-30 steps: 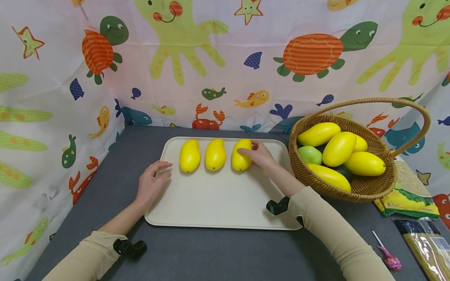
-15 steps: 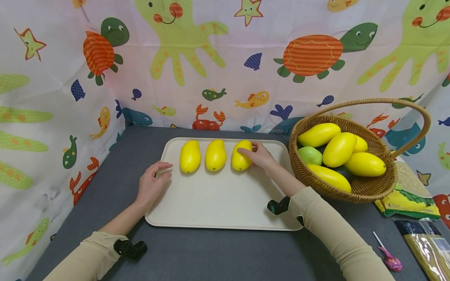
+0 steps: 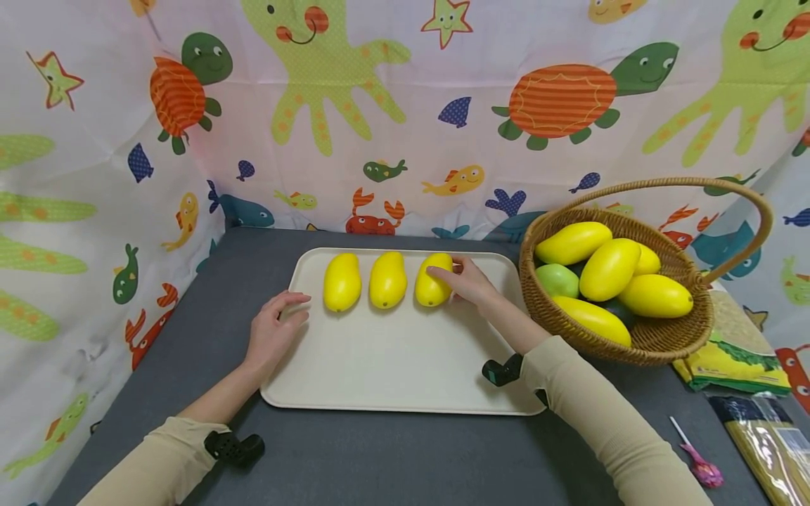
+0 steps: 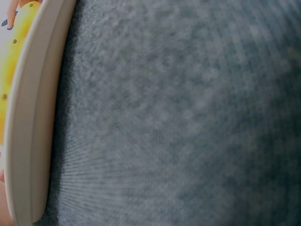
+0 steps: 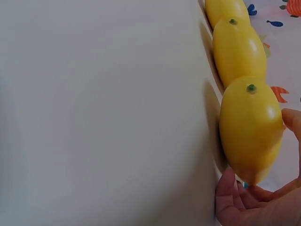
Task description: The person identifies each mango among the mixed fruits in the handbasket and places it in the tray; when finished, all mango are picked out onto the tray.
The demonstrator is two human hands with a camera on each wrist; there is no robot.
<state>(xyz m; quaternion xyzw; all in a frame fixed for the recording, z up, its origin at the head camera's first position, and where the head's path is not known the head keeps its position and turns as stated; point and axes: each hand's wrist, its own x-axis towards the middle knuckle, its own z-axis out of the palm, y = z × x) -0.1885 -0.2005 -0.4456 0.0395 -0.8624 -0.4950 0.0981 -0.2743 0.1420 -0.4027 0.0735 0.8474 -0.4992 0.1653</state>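
Three yellow mangoes stand in a row along the far side of a cream tray point(image 3: 392, 365): a left mango point(image 3: 342, 282), a middle mango point(image 3: 388, 280) and a right mango point(image 3: 433, 280). My right hand point(image 3: 471, 282) holds the right mango, thumb on top and fingers along its right side. In the right wrist view that mango point(image 5: 250, 127) lies on the tray between thumb and fingers. My left hand point(image 3: 272, 330) rests at the tray's left edge, fingers loosely bent and holding nothing. The left wrist view mostly shows the grey tabletop and the tray's rim point(image 4: 35, 117).
A wicker basket point(image 3: 671, 344) with several yellow mangoes, a green fruit point(image 3: 558, 280) and a dark fruit stands right of the tray. Beyond it lie a yellow-green packet point(image 3: 737, 358), a clear packet point(image 3: 762, 439) and a lollipop point(image 3: 702, 467). A patterned cloth point(image 3: 380, 105) hangs behind.
Almost nothing differs. The right hand stays on the right mango, which sits very slightly further left; the left hand keeps its place.
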